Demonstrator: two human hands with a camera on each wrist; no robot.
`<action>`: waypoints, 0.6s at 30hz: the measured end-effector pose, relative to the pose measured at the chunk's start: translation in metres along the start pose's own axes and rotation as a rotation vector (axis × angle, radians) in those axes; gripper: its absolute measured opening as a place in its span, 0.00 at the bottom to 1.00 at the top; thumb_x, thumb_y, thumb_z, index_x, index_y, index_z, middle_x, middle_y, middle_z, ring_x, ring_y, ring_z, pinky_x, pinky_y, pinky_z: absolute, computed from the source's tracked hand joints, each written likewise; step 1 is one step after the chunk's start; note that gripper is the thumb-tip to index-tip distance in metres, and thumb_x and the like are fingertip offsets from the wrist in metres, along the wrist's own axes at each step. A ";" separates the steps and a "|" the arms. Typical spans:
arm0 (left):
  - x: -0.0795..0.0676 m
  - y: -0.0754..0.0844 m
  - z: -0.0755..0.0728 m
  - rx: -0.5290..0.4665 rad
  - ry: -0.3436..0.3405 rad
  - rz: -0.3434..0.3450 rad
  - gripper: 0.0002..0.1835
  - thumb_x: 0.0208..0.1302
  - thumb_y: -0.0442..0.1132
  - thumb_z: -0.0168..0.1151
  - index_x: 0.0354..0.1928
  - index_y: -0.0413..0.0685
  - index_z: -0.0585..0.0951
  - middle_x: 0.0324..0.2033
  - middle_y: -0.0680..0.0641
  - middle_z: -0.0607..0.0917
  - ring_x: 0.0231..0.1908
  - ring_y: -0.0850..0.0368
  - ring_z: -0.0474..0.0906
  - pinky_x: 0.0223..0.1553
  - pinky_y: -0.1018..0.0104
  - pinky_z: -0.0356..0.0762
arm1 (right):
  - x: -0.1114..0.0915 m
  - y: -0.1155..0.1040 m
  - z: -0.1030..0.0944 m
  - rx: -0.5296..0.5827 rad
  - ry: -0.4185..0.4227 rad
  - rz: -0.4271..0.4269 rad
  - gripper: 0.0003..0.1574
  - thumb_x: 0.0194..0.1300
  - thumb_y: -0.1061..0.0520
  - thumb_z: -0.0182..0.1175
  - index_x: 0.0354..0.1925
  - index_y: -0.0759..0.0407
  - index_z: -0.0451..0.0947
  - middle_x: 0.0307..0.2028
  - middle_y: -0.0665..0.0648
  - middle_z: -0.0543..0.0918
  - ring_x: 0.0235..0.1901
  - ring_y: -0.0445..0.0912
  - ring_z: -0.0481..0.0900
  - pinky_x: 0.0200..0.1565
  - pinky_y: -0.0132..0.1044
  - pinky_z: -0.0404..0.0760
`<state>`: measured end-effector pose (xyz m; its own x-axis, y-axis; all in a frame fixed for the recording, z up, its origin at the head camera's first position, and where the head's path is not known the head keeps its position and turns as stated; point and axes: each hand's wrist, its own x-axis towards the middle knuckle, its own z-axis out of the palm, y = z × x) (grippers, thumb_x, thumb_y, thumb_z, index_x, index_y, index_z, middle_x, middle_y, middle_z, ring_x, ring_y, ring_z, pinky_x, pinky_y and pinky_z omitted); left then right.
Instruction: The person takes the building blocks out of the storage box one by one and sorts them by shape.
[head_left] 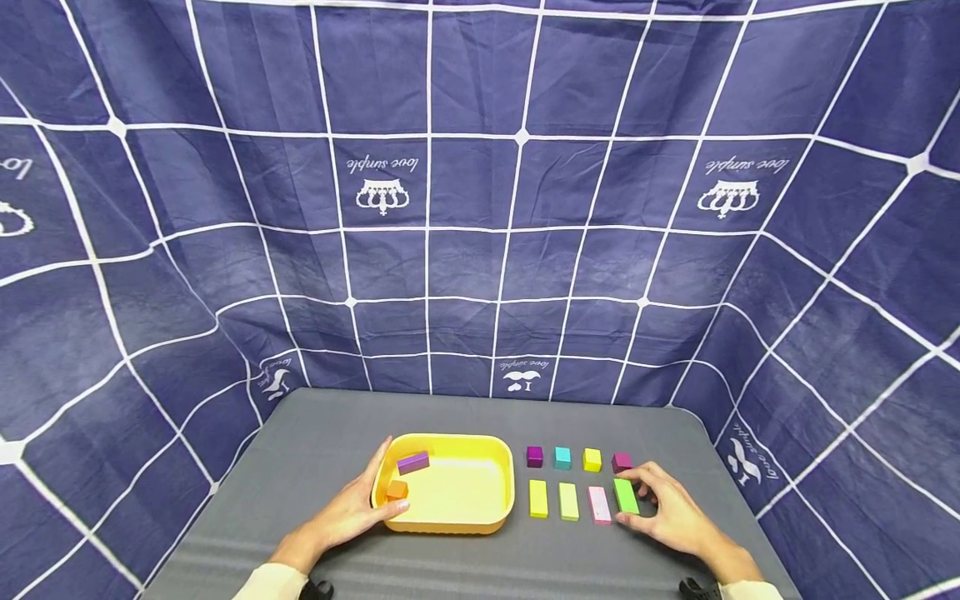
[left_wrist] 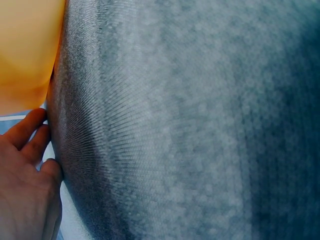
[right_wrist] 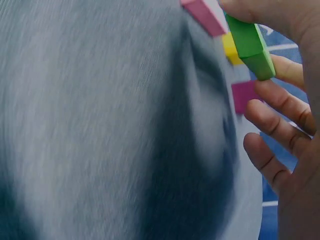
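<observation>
My right hand (head_left: 667,510) pinches a bright green rectangular block (head_left: 626,497) lengthwise between thumb and fingers, at the right end of the front row. In the right wrist view the same green block (right_wrist: 248,45) sits between thumb and fingertips, the other fingers loosely bent. A magenta cube (head_left: 622,462) lies just behind it, and a pink block (head_left: 599,505) just left. At the left, my left hand (head_left: 356,505) holds a yellow tray (head_left: 450,527) by its left end, thumb over the rim and fingers along the outer wall. Inside lie a purple block (head_left: 413,463) and an orange block (head_left: 397,491).
The front row also has a yellow block (head_left: 537,498) and a pale yellow-green block (head_left: 568,502). Behind them stand a purple cube (head_left: 534,456), a turquoise cube (head_left: 562,457) and a yellow cube (head_left: 592,459). A blue gridded cloth (head_left: 480,267) surrounds the grey table (head_left: 315,433).
</observation>
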<state>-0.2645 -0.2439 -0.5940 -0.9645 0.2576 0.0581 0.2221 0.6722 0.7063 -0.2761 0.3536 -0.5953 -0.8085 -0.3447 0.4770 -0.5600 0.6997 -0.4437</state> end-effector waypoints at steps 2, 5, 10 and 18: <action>0.001 0.000 0.000 0.001 0.000 0.001 0.67 0.73 0.61 0.80 0.97 0.51 0.45 0.87 0.31 0.72 0.79 0.31 0.81 0.81 0.25 0.74 | -0.004 0.005 -0.002 -0.025 0.005 -0.009 0.40 0.47 0.50 0.96 0.59 0.51 0.92 0.42 0.38 0.82 0.40 0.34 0.77 0.41 0.32 0.77; 0.001 0.000 0.000 -0.004 -0.001 -0.001 0.67 0.73 0.61 0.80 0.97 0.52 0.45 0.87 0.30 0.71 0.79 0.30 0.80 0.81 0.24 0.74 | -0.009 0.010 -0.003 -0.043 0.008 -0.027 0.40 0.46 0.50 0.96 0.57 0.52 0.92 0.42 0.38 0.82 0.40 0.33 0.77 0.42 0.31 0.76; 0.001 0.000 -0.001 -0.005 -0.001 -0.007 0.67 0.72 0.61 0.80 0.98 0.54 0.45 0.87 0.30 0.72 0.79 0.28 0.80 0.81 0.22 0.73 | -0.014 0.015 -0.003 -0.049 -0.001 -0.018 0.40 0.46 0.50 0.96 0.57 0.51 0.92 0.44 0.38 0.84 0.41 0.31 0.76 0.42 0.30 0.77; 0.001 0.000 0.000 0.000 -0.001 -0.011 0.67 0.73 0.62 0.79 0.98 0.56 0.45 0.86 0.31 0.74 0.78 0.30 0.81 0.80 0.24 0.74 | -0.011 0.017 -0.002 -0.065 -0.028 0.019 0.40 0.48 0.48 0.96 0.58 0.51 0.93 0.44 0.39 0.84 0.41 0.30 0.75 0.42 0.32 0.78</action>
<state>-0.2655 -0.2436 -0.5944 -0.9668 0.2507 0.0495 0.2112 0.6749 0.7071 -0.2768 0.3704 -0.6067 -0.8244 -0.3477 0.4466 -0.5320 0.7452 -0.4021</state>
